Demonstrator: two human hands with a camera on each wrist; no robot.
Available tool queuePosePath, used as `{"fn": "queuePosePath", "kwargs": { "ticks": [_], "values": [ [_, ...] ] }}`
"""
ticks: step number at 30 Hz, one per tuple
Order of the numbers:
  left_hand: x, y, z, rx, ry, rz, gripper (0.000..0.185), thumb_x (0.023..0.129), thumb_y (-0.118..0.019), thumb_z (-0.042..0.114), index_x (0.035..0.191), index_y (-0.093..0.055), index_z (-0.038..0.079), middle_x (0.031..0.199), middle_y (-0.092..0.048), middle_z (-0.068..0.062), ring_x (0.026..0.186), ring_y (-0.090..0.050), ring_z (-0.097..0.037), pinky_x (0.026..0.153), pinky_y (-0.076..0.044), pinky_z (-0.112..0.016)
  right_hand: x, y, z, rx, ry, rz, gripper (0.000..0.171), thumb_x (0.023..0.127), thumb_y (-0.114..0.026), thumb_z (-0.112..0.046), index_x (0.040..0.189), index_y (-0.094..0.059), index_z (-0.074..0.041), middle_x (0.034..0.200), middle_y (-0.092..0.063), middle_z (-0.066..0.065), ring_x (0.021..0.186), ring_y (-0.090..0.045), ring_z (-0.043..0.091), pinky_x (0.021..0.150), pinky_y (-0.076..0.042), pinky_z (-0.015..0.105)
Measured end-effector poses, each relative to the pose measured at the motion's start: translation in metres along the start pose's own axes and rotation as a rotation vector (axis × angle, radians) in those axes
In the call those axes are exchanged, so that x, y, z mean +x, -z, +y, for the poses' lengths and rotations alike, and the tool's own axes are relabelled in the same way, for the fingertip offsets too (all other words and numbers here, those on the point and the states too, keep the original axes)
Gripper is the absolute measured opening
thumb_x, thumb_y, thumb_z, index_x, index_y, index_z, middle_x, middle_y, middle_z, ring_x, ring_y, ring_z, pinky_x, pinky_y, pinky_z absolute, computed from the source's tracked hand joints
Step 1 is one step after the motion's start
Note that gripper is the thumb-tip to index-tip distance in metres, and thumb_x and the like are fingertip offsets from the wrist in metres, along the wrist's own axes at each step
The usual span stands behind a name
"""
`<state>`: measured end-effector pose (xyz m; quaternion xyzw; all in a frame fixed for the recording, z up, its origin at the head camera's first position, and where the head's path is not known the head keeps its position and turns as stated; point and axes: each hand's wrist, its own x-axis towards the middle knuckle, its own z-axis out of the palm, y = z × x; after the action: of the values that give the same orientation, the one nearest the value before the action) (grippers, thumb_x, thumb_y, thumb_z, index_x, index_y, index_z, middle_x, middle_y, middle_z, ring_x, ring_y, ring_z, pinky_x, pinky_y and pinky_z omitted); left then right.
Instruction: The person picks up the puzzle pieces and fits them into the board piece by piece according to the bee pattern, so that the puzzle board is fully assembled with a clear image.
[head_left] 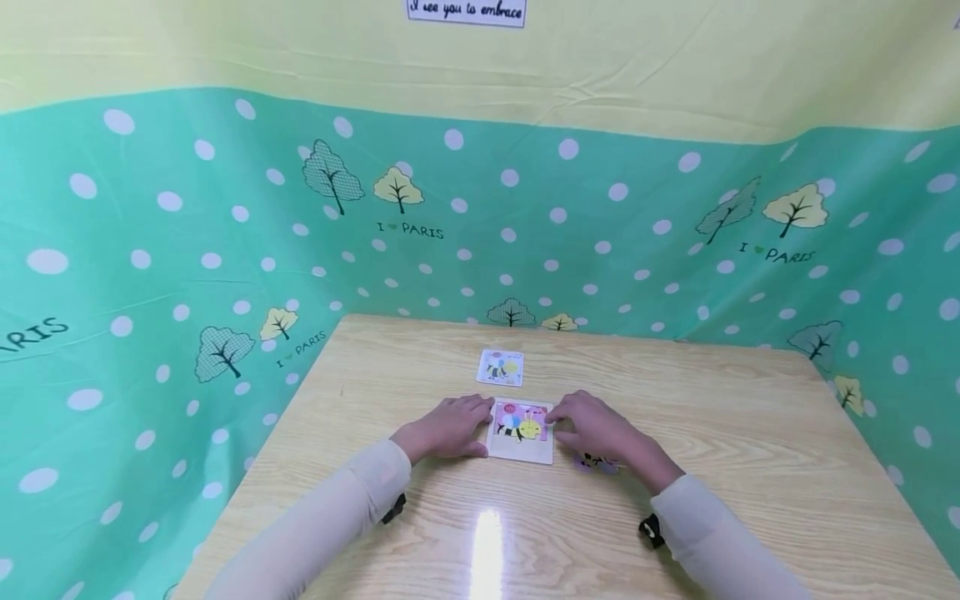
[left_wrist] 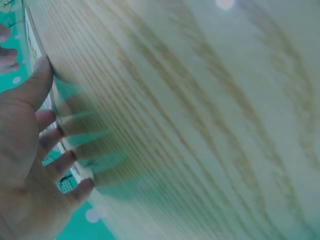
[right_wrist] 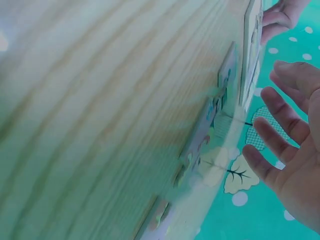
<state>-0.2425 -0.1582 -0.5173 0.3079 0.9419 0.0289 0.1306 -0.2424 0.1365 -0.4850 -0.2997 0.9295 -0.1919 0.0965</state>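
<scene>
- Puzzle board (head_left: 521, 450), a flat square wooden frame with a bee picture, lies mid-table on the pale wood-grain table (head_left: 720, 433).
- Left hand (head_left: 448, 427) at its 9 o'clock edge, fingers relaxed, touching.
- Right hand (head_left: 592, 427) at 3 o'clock, fingers loose.
- Picture card (head_left: 500, 367) at 12 o'clock, apart.
- Loose pieces (head_left: 596, 462) under the right wrist.

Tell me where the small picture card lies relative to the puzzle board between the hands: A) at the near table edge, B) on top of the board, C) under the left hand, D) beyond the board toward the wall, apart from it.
D: the card lies on the table farther back than the puzzle board, with bare wood between them and neither hand on it.
</scene>
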Motion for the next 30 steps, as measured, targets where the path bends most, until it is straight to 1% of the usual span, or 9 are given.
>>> {"fn": "queuePosePath", "kwargs": {
  "ticks": [6,10,16,21,24,30],
  "values": [
    [-0.001,0.005,0.002,-0.008,0.0,-0.001,0.071,0.094,-0.061,0.059,0.149,-0.049,0.016,0.167,-0.032,-0.009,0.154,-0.032,-0.031,0.123,-0.033,-0.057,-0.012,0.008,0.005,-0.017,-0.006,0.0,0.027,0.092,-0.074,-0.018,0.118,-0.075,-0.013,0.115,-0.073,0.0,0.115,-0.062,0.024,0.104,-0.053,0.047],
    [-0.002,0.007,0.002,-0.017,0.005,-0.003,0.072,0.094,-0.063,0.058,0.149,-0.048,0.015,0.167,-0.031,-0.009,0.154,-0.031,-0.032,0.123,-0.032,-0.057,-0.019,0.011,0.01,-0.021,0.001,-0.005,0.026,0.092,-0.074,-0.016,0.117,-0.076,-0.012,0.114,-0.074,0.001,0.114,-0.062,0.025,0.102,-0.053,0.048],
    [-0.002,0.003,0.0,-0.01,0.008,0.001,0.071,0.093,-0.063,0.059,0.149,-0.049,0.016,0.167,-0.032,-0.009,0.154,-0.032,-0.032,0.123,-0.033,-0.056,-0.033,0.011,0.016,-0.024,-0.016,-0.015,0.028,0.088,-0.076,-0.016,0.116,-0.076,-0.012,0.114,-0.074,0.001,0.116,-0.062,0.028,0.104,-0.052,0.051],
    [-0.002,0.001,0.001,-0.019,0.008,0.008,0.07,0.093,-0.063,0.059,0.147,-0.051,0.016,0.167,-0.033,-0.009,0.154,-0.032,-0.032,0.123,-0.033,-0.056,-0.048,0.01,0.019,-0.032,-0.022,-0.026,0.034,0.084,-0.081,-0.019,0.117,-0.075,-0.012,0.116,-0.072,0.001,0.119,-0.059,0.03,0.106,-0.049,0.055],
    [-0.002,0.0,0.002,-0.023,0.006,0.009,0.069,0.093,-0.063,0.059,0.146,-0.052,0.017,0.167,-0.033,-0.009,0.153,-0.033,-0.031,0.122,-0.034,-0.056,-0.054,0.008,0.02,-0.056,-0.002,-0.033,0.037,0.081,-0.082,-0.018,0.117,-0.075,-0.011,0.115,-0.071,0.002,0.119,-0.058,0.032,0.104,-0.049,0.058],
    [-0.002,0.001,0.002,-0.024,0.009,0.004,0.067,0.094,-0.063,0.058,0.145,-0.052,0.017,0.167,-0.032,-0.008,0.154,-0.032,-0.031,0.123,-0.033,-0.056,-0.061,0.001,0.025,-0.112,0.027,-0.013,0.036,0.079,-0.077,-0.01,0.115,-0.076,-0.012,0.113,-0.071,0.002,0.116,-0.06,0.032,0.096,-0.052,0.059]
  ]
}}
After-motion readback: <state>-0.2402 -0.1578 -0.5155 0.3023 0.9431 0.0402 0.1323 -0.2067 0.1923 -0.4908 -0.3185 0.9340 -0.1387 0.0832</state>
